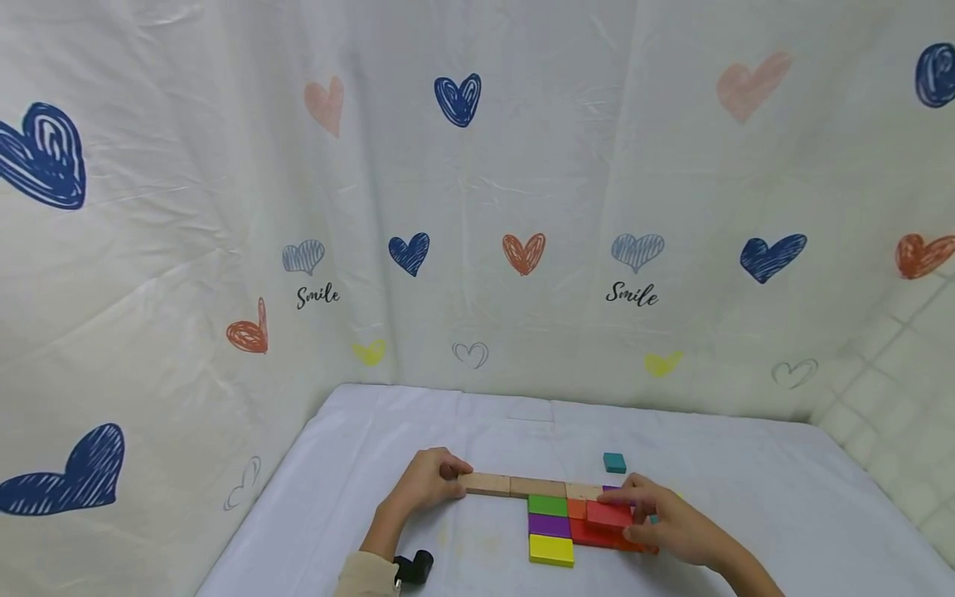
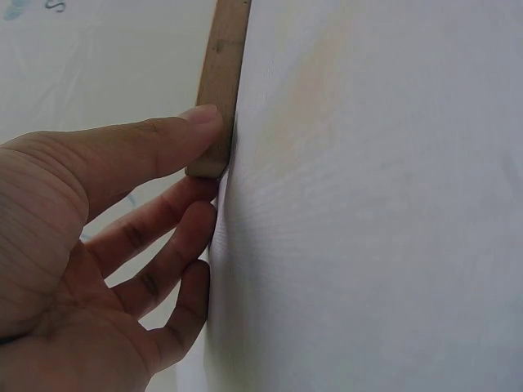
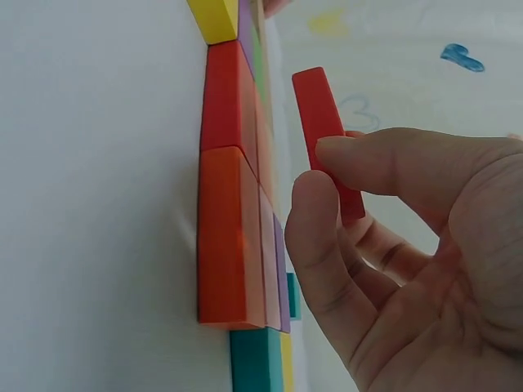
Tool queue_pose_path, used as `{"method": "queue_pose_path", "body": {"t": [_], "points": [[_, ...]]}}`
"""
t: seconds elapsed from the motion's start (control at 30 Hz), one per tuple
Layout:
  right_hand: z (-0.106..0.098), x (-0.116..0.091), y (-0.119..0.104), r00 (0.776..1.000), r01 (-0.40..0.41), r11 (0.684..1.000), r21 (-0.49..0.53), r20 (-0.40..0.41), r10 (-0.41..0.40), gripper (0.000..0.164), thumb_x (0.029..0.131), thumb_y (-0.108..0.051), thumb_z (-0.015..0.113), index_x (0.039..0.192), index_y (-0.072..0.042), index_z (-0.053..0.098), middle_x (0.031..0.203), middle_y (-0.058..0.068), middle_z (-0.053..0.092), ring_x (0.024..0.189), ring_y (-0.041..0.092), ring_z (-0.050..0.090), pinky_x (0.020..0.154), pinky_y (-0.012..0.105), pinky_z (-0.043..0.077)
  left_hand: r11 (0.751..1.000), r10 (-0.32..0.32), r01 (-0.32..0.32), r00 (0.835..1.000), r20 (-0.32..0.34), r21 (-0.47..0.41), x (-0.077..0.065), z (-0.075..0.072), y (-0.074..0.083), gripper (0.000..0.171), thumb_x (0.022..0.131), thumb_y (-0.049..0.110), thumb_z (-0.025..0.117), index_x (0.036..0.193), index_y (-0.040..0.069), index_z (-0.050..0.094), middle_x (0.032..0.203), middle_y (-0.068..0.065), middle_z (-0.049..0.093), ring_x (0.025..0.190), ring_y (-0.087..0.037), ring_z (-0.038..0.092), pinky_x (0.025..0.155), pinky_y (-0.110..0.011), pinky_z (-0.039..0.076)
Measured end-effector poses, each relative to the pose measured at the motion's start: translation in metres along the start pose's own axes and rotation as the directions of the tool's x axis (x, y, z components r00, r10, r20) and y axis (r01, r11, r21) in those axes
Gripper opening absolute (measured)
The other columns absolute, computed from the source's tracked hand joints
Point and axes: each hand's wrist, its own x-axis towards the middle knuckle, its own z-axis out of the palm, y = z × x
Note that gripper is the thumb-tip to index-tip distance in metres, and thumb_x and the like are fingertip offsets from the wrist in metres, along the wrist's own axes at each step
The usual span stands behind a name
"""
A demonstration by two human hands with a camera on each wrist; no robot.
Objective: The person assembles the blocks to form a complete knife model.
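My left hand (image 1: 431,481) pinches the left end of a row of plain wooden blocks (image 1: 487,484), its thumb lying on the end block (image 2: 214,139) in the left wrist view. Between thumb and fingers my right hand (image 1: 675,521) holds a red block (image 3: 319,106), raised above the others. Below that raised block, colored blocks lie side by side against the wooden row: green (image 1: 548,506), purple (image 1: 549,526), yellow (image 1: 552,550), another red block (image 3: 225,98) and an orange block (image 3: 219,245). The right hand hides part of the group's right side in the head view.
A loose teal block (image 1: 614,463) lies behind the group. Another teal block (image 3: 253,359) sits at the group's end in the right wrist view. The white-covered table (image 1: 336,489) meets a heart-printed curtain (image 1: 567,332) at the back and left. A black device (image 1: 414,567) is at my left wrist.
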Motion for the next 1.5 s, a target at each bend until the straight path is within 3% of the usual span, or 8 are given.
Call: {"method": "queue_pose_path", "body": {"t": [0.27, 0.4, 0.63, 1.0, 1.23, 1.5], "points": [[0.011, -0.009, 0.001, 0.998, -0.053, 0.998, 0.045, 0.032, 0.051, 0.046, 0.089, -0.017, 0.077, 0.133, -0.017, 0.068, 0.108, 0.008, 0.050, 0.088, 0.020, 0.054, 0.064, 0.027, 0.054, 1.000, 0.002, -0.002, 1.000, 0.003, -0.003, 0.001, 0.000, -0.001, 0.030, 0.076, 0.006, 0.086, 0.104, 0.017, 0.082, 0.092, 0.003, 0.070, 0.084, -0.014, 0.061, 0.070, -0.027, 0.048], [0.016, -0.010, 0.001, 0.998, -0.032, 0.999, 0.042, 0.057, 0.029, 0.040, 0.089, -0.014, 0.076, 0.129, -0.020, 0.071, 0.107, 0.008, 0.051, 0.094, 0.021, 0.053, 0.067, 0.026, 0.055, 1.000, 0.000, 0.000, 1.000, -0.001, -0.010, 0.001, 0.000, 0.000, 0.030, 0.076, 0.006, 0.086, 0.104, 0.017, 0.082, 0.092, 0.002, 0.070, 0.083, -0.014, 0.060, 0.070, -0.027, 0.048], [0.022, -0.008, 0.003, 0.995, 0.024, 0.999, 0.045, 0.099, -0.028, 0.038, 0.087, -0.009, 0.077, 0.123, -0.021, 0.073, 0.101, 0.008, 0.054, 0.087, 0.019, 0.054, 0.067, 0.023, 0.051, 1.000, 0.008, -0.008, 1.000, -0.008, -0.007, 0.000, 0.000, 0.001, 0.030, 0.076, 0.006, 0.086, 0.104, 0.016, 0.082, 0.095, -0.001, 0.071, 0.085, -0.016, 0.061, 0.070, -0.027, 0.048], [0.026, -0.005, 0.005, 0.996, 0.006, 1.000, 0.012, 0.089, -0.007, 0.041, 0.080, -0.010, 0.083, 0.118, -0.023, 0.075, 0.099, 0.006, 0.054, 0.087, 0.019, 0.054, 0.067, 0.023, 0.052, 1.000, 0.008, -0.008, 1.000, -0.007, 0.001, 0.000, 0.001, 0.001, 0.029, 0.077, 0.006, 0.085, 0.104, 0.015, 0.082, 0.094, -0.001, 0.072, 0.085, -0.016, 0.061, 0.070, -0.026, 0.048], [0.027, -0.006, 0.003, 0.997, -0.018, 1.000, -0.015, 0.080, 0.020, 0.036, 0.080, -0.015, 0.085, 0.114, -0.025, 0.075, 0.103, 0.005, 0.055, 0.096, 0.019, 0.054, 0.072, 0.024, 0.055, 1.000, 0.005, -0.005, 1.000, -0.005, -0.003, 0.001, 0.001, 0.001, 0.029, 0.076, 0.006, 0.086, 0.103, 0.015, 0.082, 0.094, -0.001, 0.071, 0.084, -0.015, 0.061, 0.070, -0.026, 0.048], [0.027, -0.007, 0.000, 0.999, -0.022, 0.995, -0.102, 0.040, 0.026, 0.032, 0.079, -0.021, 0.087, 0.108, -0.026, 0.075, 0.099, 0.003, 0.056, 0.085, 0.015, 0.054, 0.068, 0.024, 0.054, 1.000, 0.013, -0.013, 1.000, -0.007, 0.003, 0.002, 0.001, -0.002, 0.029, 0.076, 0.006, 0.086, 0.103, 0.016, 0.082, 0.093, 0.002, 0.071, 0.084, -0.013, 0.061, 0.070, -0.026, 0.048]]}}
